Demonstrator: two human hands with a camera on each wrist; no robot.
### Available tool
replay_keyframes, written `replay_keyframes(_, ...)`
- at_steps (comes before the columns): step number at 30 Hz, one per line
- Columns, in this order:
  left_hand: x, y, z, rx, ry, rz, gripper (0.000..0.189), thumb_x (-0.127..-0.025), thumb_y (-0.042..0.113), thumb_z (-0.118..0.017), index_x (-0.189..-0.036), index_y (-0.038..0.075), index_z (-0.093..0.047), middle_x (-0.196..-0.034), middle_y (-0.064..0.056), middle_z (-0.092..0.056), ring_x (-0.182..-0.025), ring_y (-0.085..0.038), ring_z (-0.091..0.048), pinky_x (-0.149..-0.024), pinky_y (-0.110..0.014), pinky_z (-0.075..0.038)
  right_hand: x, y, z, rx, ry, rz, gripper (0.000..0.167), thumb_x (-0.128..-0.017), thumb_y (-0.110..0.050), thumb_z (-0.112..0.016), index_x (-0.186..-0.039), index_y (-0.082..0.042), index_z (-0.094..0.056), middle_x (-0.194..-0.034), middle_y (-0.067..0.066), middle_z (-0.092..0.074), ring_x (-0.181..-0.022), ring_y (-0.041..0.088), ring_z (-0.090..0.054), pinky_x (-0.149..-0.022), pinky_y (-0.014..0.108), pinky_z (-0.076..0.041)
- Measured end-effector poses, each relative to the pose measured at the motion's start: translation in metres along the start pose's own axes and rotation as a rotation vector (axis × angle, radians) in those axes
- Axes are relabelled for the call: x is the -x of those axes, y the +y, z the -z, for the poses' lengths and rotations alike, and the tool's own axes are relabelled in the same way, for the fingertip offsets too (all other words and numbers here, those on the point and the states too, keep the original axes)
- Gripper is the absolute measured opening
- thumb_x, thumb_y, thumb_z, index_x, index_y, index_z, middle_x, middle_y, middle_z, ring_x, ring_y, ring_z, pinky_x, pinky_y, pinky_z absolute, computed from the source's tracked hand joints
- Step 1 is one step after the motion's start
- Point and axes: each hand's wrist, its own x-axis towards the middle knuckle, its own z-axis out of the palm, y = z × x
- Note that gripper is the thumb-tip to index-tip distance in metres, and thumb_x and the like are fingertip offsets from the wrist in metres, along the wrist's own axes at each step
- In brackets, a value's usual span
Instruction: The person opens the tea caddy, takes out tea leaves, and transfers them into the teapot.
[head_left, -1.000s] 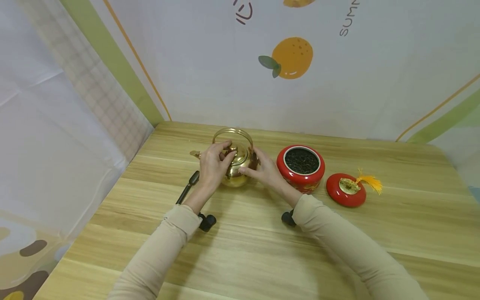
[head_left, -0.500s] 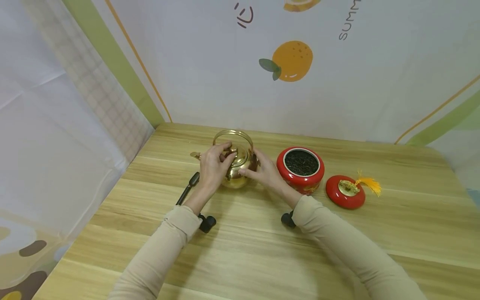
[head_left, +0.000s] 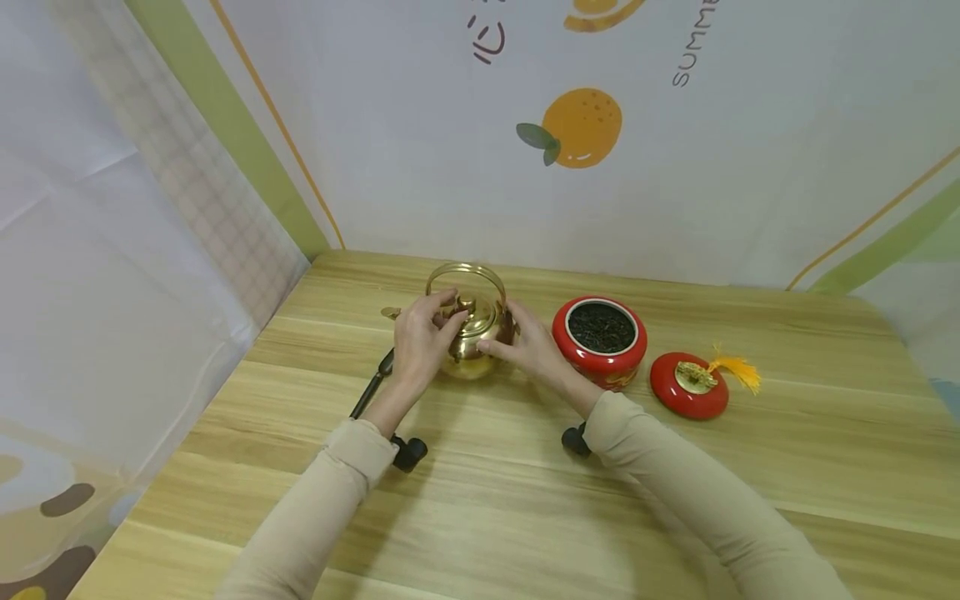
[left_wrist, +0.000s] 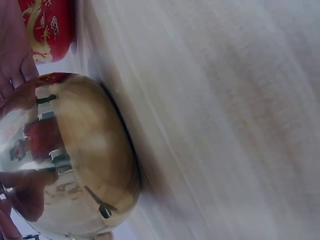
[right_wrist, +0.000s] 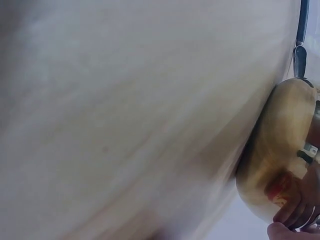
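A shiny gold teapot [head_left: 471, 365] with an arched handle stands upright on the wooden table, its lid [head_left: 480, 319] in place. My left hand [head_left: 420, 343] is at the left of the lid knob [head_left: 467, 303], thumb and forefinger apart just beside it. On the other side, my right hand [head_left: 536, 350] holds the pot's body, thumb at the front and fingers round the right side, partly hidden. The left wrist view shows the teapot's rounded side [left_wrist: 95, 145] close up. In the right wrist view, fingers [right_wrist: 290, 212] appear at the lower right by the pot.
Right of the teapot stands a red jar [head_left: 600, 360] with dark loose tea leaves inside. Its red lid [head_left: 693, 400], with a yellow tassel, lies farther right. A black-handled utensil [head_left: 369, 392] lies partly under my left forearm. A printed cloth [head_left: 675, 183] hangs behind the table.
My left hand has shifted slightly left, and its fingers have come away from the lid knob. The right hand stays on the teapot. The head view has tilted up a little.
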Motion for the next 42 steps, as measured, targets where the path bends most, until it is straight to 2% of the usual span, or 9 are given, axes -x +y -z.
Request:
replay_keyframes(4,0.006,-0.001,0.003,0.027,0.016,-0.006,0.031,-0.083,0.011,-0.072,-0.112,0.001,-0.067,-0.101,-0.012,-0.07,-0.066,-0.019,-0.063,-0.053,-0.026,-0.051,0.002,-0.001,0.002,-0.004,-0.001,-0.021,0.077,-0.08,-0.024,-0.076,-0.142,-0.005,-0.037,-0.143,0.016,-0.043,-0.133,0.03,-0.039,-0.106,0.046,-0.038)
replay_keyframes(8,0.012,-0.001,0.008,0.086,0.03,-0.017,0.032,-0.083,0.011,-0.072,-0.113,0.001,-0.067,-0.101,-0.015,-0.07,-0.066,-0.019,-0.063,-0.05,-0.022,-0.048,0.005,-0.004,0.005,-0.008,0.008,-0.025,0.078,-0.08,-0.023,-0.076,-0.143,-0.004,-0.035,-0.146,0.018,-0.039,-0.135,0.032,-0.035,-0.107,0.048,-0.036)
replay_keyframes(11,0.016,0.0,0.011,0.135,0.032,-0.02,0.033,-0.083,0.011,-0.072,-0.113,0.0,-0.066,-0.1,-0.016,-0.069,-0.064,-0.017,-0.062,-0.048,-0.017,-0.045,0.009,-0.006,0.007,0.019,0.014,-0.001,0.079,-0.08,-0.023,-0.076,-0.143,-0.002,-0.034,-0.146,0.019,-0.037,-0.135,0.033,-0.034,-0.106,0.048,-0.038)
replay_keyframes(15,0.022,0.003,0.016,0.21,0.042,-0.026,0.035,-0.082,0.007,-0.072,-0.114,-0.003,-0.064,-0.1,-0.018,-0.069,-0.063,-0.017,-0.06,-0.052,-0.013,-0.048,0.018,-0.01,0.013,0.05,0.024,0.03,0.079,-0.079,-0.022,-0.077,-0.143,-0.001,-0.035,-0.146,0.018,-0.038,-0.135,0.031,-0.036,-0.105,0.044,-0.039)
replay_keyframes(23,0.031,0.014,0.02,0.357,0.05,-0.044,0.037,-0.08,0.003,-0.073,-0.115,-0.005,-0.063,-0.102,-0.019,-0.069,-0.064,-0.015,-0.06,-0.058,-0.016,-0.052,0.05,-0.015,0.031,0.072,0.036,0.123,0.076,-0.078,-0.014,-0.077,-0.14,0.003,-0.037,-0.145,0.02,-0.039,-0.135,0.032,-0.035,-0.106,0.044,-0.038)
replay_keyframes(28,0.036,0.026,0.014,0.417,-0.003,-0.074,0.038,-0.081,0.005,-0.072,-0.117,-0.002,-0.063,-0.106,-0.018,-0.068,-0.073,-0.022,-0.065,-0.065,-0.024,-0.056,0.074,-0.015,0.043,0.182,0.078,0.183,0.071,-0.076,-0.016,-0.078,-0.137,0.0,-0.045,-0.138,0.018,-0.048,-0.128,0.031,-0.044,-0.102,0.045,-0.043)
replay_keyframes(32,0.039,0.036,0.005,0.464,-0.058,-0.071,0.04,-0.08,0.003,-0.072,-0.118,-0.004,-0.061,-0.108,-0.019,-0.067,-0.078,-0.024,-0.067,-0.07,-0.025,-0.057,0.091,-0.012,0.052,0.2,0.125,0.233,0.066,-0.073,-0.01,-0.08,-0.131,0.002,-0.051,-0.131,0.018,-0.055,-0.122,0.032,-0.051,-0.097,0.045,-0.046)
replay_keyframes(38,0.04,0.045,-0.014,0.541,-0.142,-0.067,0.043,-0.08,0.002,-0.073,-0.12,-0.006,-0.059,-0.11,-0.022,-0.065,-0.087,-0.031,-0.067,-0.078,-0.026,-0.056,0.115,-0.007,0.071,0.157,0.158,0.197,0.061,-0.073,-0.004,-0.079,-0.128,0.003,-0.054,-0.127,0.017,-0.058,-0.116,0.031,-0.056,-0.09,0.043,-0.05)
replay_keyframes(42,0.04,0.05,-0.026,0.566,-0.203,-0.037,0.046,-0.081,0.004,-0.072,-0.122,-0.007,-0.056,-0.117,-0.021,-0.063,-0.099,-0.033,-0.064,-0.087,-0.035,-0.054,0.127,-0.002,0.083,0.146,0.183,0.167,0.058,-0.074,-0.003,-0.077,-0.127,0.004,-0.054,-0.124,0.017,-0.06,-0.113,0.029,-0.058,-0.088,0.04,-0.051)
